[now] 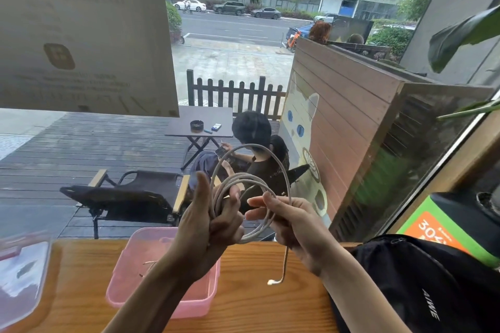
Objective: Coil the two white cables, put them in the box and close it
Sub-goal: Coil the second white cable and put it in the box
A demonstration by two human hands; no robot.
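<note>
A see-through pink plastic box (135, 292) sits open on the wooden table (243, 303). Something thin and pale lies inside it, but the arm in front hides most of it, so what it is cannot be told. The clear lid with a pink edge (21, 278) lies on the table to the left of the box, apart from it.

Both hands are held up above the table, over the back edge of the box. The left hand (208, 224) has its fingers closed around a bunch of loops of the white cable (272, 167). The thumb sticks up. The loops stand up in a ring above the hand. The right hand (292, 224) is just beside it and pinches the same white cable with its fingers. One loose end of the cable hangs down below the right hand, and its small white plug (272, 282) hangs just over the table.

A black cloth bag (422, 286) lies on the table to the right. It has white letters that read "AIWE". Behind the bag is a green and orange sign (435, 227) with the number "30" on it. The rest of the writing there is too small to read.
</note>
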